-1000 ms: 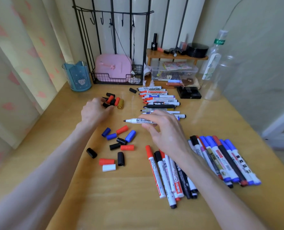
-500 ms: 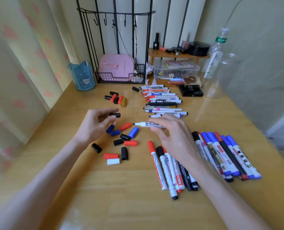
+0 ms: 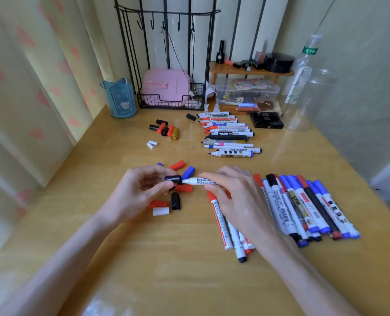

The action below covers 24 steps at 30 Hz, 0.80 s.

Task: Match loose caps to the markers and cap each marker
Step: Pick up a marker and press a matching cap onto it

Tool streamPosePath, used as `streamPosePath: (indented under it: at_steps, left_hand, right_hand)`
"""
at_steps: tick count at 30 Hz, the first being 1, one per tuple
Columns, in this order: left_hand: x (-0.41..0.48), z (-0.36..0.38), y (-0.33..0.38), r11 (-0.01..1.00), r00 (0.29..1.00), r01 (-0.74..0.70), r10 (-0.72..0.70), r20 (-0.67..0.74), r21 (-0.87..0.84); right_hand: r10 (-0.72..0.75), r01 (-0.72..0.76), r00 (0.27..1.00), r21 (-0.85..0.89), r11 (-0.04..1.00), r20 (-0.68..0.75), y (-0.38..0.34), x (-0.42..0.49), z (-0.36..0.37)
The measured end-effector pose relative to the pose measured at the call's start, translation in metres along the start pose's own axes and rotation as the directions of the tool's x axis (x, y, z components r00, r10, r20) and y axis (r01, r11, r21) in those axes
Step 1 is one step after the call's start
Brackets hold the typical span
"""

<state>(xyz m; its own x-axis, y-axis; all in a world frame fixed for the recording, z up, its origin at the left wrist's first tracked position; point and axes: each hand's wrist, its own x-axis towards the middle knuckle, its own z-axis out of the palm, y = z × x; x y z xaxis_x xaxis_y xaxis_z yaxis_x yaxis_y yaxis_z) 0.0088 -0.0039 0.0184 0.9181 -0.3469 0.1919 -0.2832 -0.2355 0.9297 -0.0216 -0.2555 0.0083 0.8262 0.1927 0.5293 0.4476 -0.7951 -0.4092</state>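
Observation:
My left hand [image 3: 139,189] pinches a black cap [image 3: 173,179] that sits over the tip of a white whiteboard marker [image 3: 200,180]. My right hand [image 3: 232,197] grips that marker's barrel just above the table. Loose red, blue, black and white caps [image 3: 176,197] lie beneath and around the hands. Uncapped markers [image 3: 228,135] lie in a row further back, with a second cluster of caps [image 3: 165,130] to their left. Capped markers [image 3: 308,208] lie in a fan at the right, and more [image 3: 229,231] under my right wrist.
A blue cup [image 3: 120,98] and a black wire rack [image 3: 171,96] holding a pink case stand at the back. A small wooden shelf [image 3: 251,71], a clear box and plastic bottles [image 3: 303,85] occupy the back right. Two small white pieces [image 3: 151,144] lie on the wooden table [image 3: 189,270].
My left hand has carried a black cap from the far cluster to the marker and set it on the tip. My right hand drew the marker nearer.

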Motion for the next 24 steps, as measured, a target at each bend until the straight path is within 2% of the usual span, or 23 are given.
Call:
streamPosePath:
  at_steps: [6, 10, 16, 24]
  left_hand:
    - [-0.001, -0.004, -0.004, 0.998, 1.000, 0.025, -0.024, -0.017, 0.050]
    - [-0.003, 0.003, -0.003, 0.995, 0.999, 0.027, -0.030, 0.024, 0.100]
    - [-0.008, 0.015, 0.003, 0.992, 0.999, -0.042, 0.044, -0.014, 0.120]
    - [-0.011, 0.017, 0.001, 0.959, 0.994, -0.096, 0.106, -0.022, 0.265]
  right_hand:
    - [-0.014, 0.013, 0.999, -0.033, 0.999, -0.030, -0.002, 0.000, -0.003]
    - [-0.051, 0.051, 0.999, -0.041, 0.998, -0.001, -0.011, -0.002, -0.001]
    - [-0.113, 0.110, 0.993, -0.074, 0.991, -0.036, -0.011, -0.004, -0.002]
    - [-0.114, 0.112, 0.993, -0.049, 0.992, -0.031, -0.010, -0.007, -0.001]
